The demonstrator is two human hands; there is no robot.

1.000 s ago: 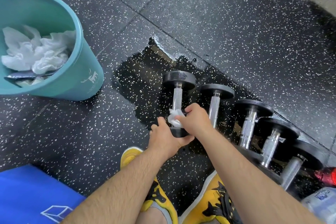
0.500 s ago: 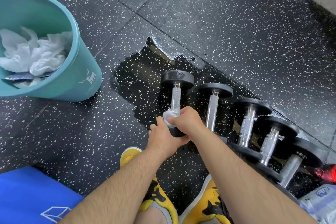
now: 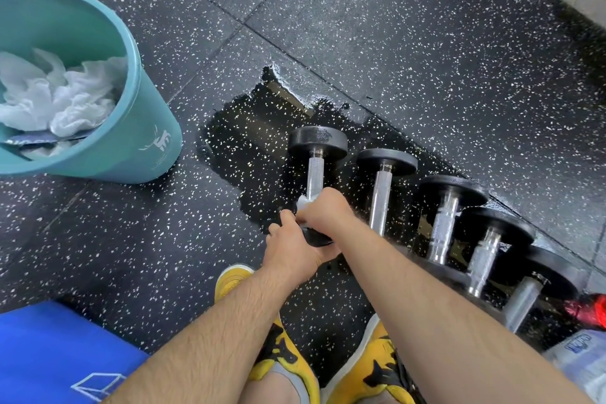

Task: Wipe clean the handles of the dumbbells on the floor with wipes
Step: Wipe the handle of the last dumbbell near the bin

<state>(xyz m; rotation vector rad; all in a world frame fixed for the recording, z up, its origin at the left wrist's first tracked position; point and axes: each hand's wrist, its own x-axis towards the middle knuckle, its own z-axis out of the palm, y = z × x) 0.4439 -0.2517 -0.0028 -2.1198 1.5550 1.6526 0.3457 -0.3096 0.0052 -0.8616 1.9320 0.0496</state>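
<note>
**Both hands on the leftmost dumbbell**

5 black dumbbells with round rubber heads and silver knurled metal handles lie in a row on the dark speckled rubber floor. The leftmost dumbbell lies partly on a wet, glossy patch of the floor. The right hand is closed around the near part of its handle, and its fingers press a small crumpled white wipe against the metal. The left hand grips the near black head of the same dumbbell, fingers curled around it. To the left, well apart, stands a round teal plastic bucket with crumpled white wipes inside. 2 yellow and black shoes are near the bottom, and a blue mat lies at the lower left corner.
</note>
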